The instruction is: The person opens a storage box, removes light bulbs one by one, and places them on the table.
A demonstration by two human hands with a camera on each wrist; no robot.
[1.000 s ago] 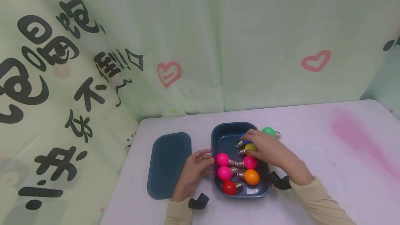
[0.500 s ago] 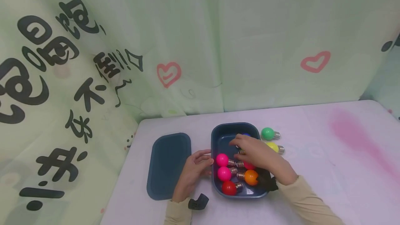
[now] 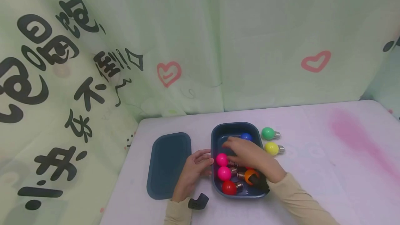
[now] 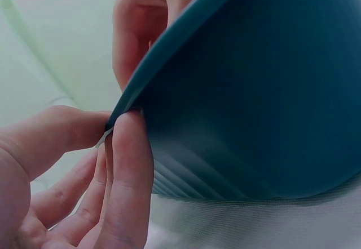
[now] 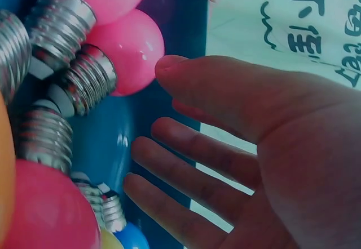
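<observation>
A dark blue plastic box (image 3: 221,137) holds several small light bulbs with screw bases. My left hand (image 3: 194,170) pinches its left rim between thumb and fingers, as the left wrist view shows. My right hand (image 3: 247,152) is over the box with fingers extended and holds nothing. In the right wrist view, its thumb tip is right at a pink bulb (image 5: 131,52). Another pink bulb (image 3: 224,173), a red bulb (image 3: 229,188), an orange bulb (image 3: 249,175) and a blue bulb (image 3: 246,136) lie around the hand. A yellow bulb (image 5: 111,240) is mostly hidden.
Outside the box, to its right, a green bulb (image 3: 267,133) and a second yellow bulb (image 3: 271,148) lie on the white table (image 3: 312,183). Left of the box lies a flat dark blue lid (image 3: 170,162). A printed curtain (image 3: 265,44) hangs behind the table.
My right hand has come away from the blue and yellow bulbs and moved left and slightly down toward the upper left pink bulb. The left hand stays at the rim.
</observation>
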